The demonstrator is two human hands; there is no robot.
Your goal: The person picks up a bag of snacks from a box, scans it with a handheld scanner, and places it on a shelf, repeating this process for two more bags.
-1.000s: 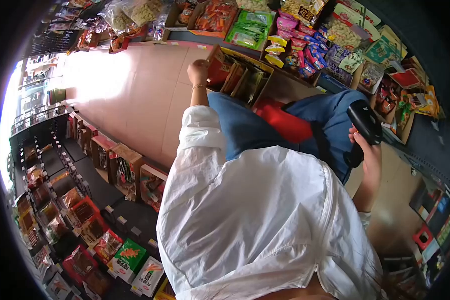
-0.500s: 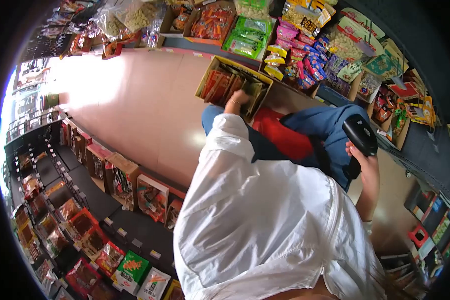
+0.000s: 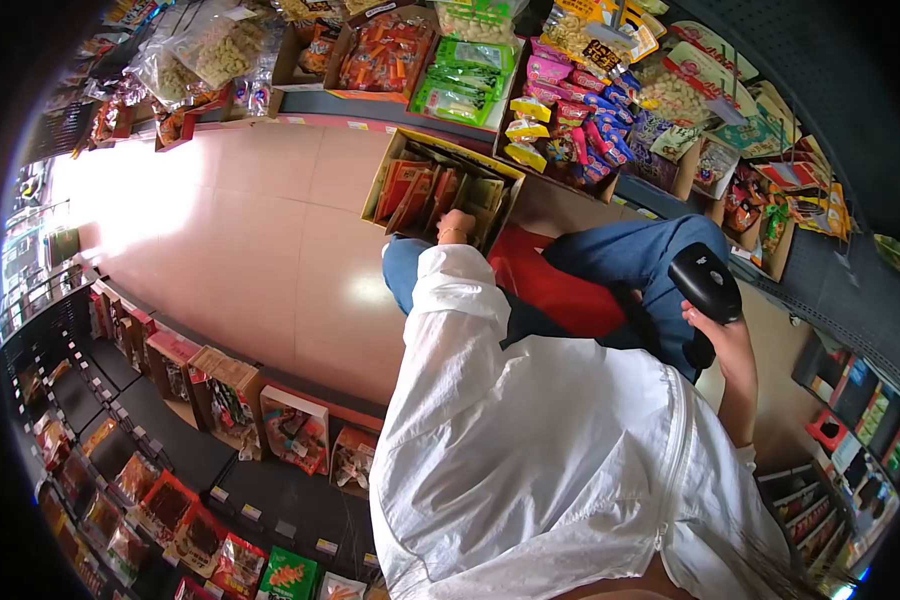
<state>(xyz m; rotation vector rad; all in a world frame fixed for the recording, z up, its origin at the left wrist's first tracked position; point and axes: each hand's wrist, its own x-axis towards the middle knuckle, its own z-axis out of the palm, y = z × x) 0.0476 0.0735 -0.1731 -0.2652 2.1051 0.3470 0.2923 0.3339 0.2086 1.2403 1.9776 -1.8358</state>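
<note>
My left hand [image 3: 456,222] reaches into a yellow cardboard box [image 3: 379,186] on the floor in front of my knees. Its fingers are curled down among flat packets [image 3: 404,189], red on the left and brownish on the right; what they grip is hidden. A black handheld barcode scanner [image 3: 705,282] is in my right hand [image 3: 718,330], beside my bent right knee. The fingers wrap round the scanner's handle.
Shelves ahead hold orange packets [image 3: 385,52], green packets [image 3: 459,80] and colourful candy bags [image 3: 580,110]. A dark shelf [image 3: 300,510] with bagged snacks lies behind on the left. Pale floor tiles [image 3: 260,220] run between them. A red cloth [image 3: 540,280] covers my lap.
The view has shifted, so the box and shelves sit slightly further left in the picture. My left hand has moved slightly toward the box's near side. The scanner stays in my right hand.
</note>
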